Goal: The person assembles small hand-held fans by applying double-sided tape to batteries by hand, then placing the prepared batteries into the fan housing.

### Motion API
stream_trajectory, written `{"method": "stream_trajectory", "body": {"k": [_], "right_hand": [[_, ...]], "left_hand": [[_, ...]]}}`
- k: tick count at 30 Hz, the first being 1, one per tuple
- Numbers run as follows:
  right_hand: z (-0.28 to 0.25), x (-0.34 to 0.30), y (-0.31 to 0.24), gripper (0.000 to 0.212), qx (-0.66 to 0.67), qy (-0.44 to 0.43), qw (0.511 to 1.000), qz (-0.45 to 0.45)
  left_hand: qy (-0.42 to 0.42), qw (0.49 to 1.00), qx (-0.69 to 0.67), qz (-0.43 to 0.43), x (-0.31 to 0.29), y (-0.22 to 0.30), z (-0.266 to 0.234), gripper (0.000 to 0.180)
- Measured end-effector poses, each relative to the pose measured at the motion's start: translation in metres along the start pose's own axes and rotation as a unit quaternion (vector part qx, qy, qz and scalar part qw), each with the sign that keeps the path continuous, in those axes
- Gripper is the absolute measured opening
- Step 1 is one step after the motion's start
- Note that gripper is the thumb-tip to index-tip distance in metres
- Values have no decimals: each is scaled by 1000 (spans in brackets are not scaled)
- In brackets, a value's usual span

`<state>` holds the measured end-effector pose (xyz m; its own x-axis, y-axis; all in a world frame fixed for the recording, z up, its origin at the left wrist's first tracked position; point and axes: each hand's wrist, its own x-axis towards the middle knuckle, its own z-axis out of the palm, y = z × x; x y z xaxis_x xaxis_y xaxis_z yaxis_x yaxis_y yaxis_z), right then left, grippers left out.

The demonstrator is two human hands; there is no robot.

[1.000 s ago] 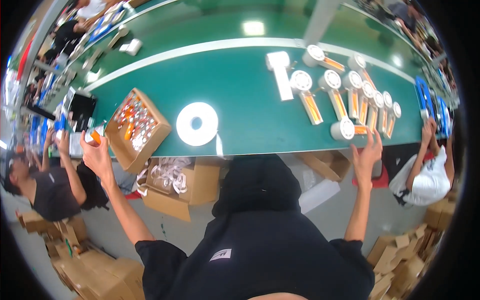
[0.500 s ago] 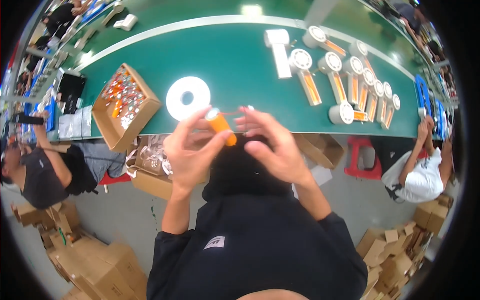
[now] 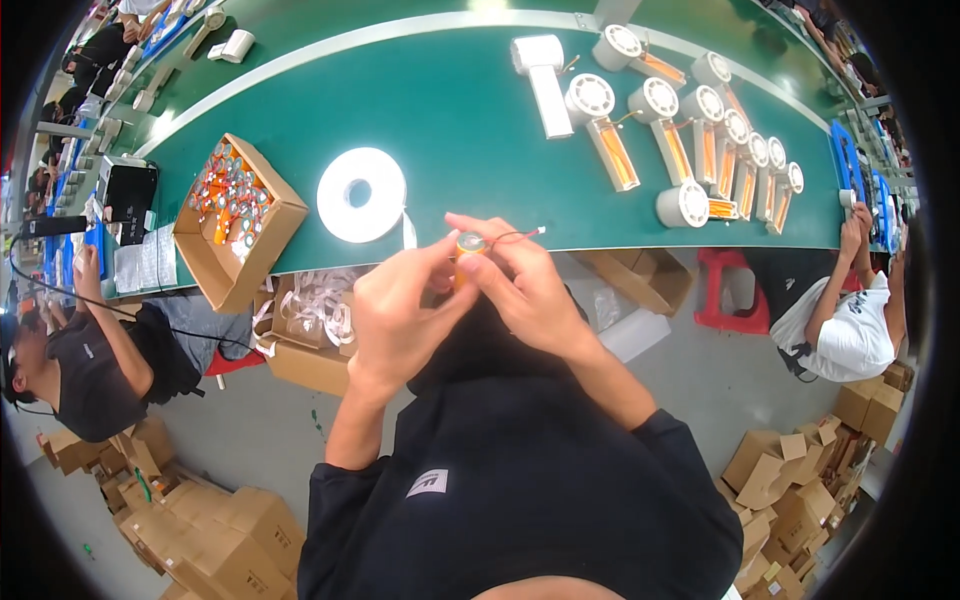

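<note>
Stretching across the upper part of the view, the long green tabletop (image 3: 470, 130) carries everything else: an open brown cardboard box (image 3: 238, 222) with small round orange and silver parts on the left, a flat white roll of tape (image 3: 361, 194) beside it, and a row of white round-headed devices with orange handles (image 3: 700, 140) to the right.

In front of the tabletop edge, both hands are raised together. The left hand (image 3: 400, 320) and the right hand (image 3: 525, 290) meet around one small orange cylinder with a silver cap (image 3: 467, 246). The cylinder stands nearly upright, its long axis pointing away from the person, cap end toward the tabletop. It lies between the two grips, at the fingertips and not in the palms. The left grip is narrow, thumb and forefinger closing on the left side of the cylinder. The right grip is also narrow and holds the cylinder from the right side.

A thin red wire with a small white end (image 3: 520, 235) leaves the cap and runs to the right, over the right fingers, so the right hand is the nearer one to it.
</note>
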<state>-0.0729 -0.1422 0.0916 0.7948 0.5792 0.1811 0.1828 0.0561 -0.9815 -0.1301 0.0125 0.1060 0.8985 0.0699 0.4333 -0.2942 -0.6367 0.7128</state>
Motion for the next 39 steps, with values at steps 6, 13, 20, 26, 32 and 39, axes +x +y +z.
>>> {"method": "stream_trajectory", "body": {"k": [6,13,20,26,32,39], "right_hand": [[-12,-2,16,36,256,33,957,130],[-17,-2,15,52,291,39,934,202],[-17,0,31,40,308,47,936,165],[-13,23,6,36,227,-82,964,109],[-3,11,-7,28,307,-100,936,138],[3,-17,-13,29,365,-92,923,78]], "left_hand": [[-111,990,65,64,25,-17,-37,59],[-278,908,309,-54,24,-97,-70,71],[-203,938,281,-4,28,-101,-65,62],[-15,977,196,76,5,-66,-53,62],[83,973,215,11,2,-80,-41,57],[97,988,111,-56,-5,-78,-26,57]]}}
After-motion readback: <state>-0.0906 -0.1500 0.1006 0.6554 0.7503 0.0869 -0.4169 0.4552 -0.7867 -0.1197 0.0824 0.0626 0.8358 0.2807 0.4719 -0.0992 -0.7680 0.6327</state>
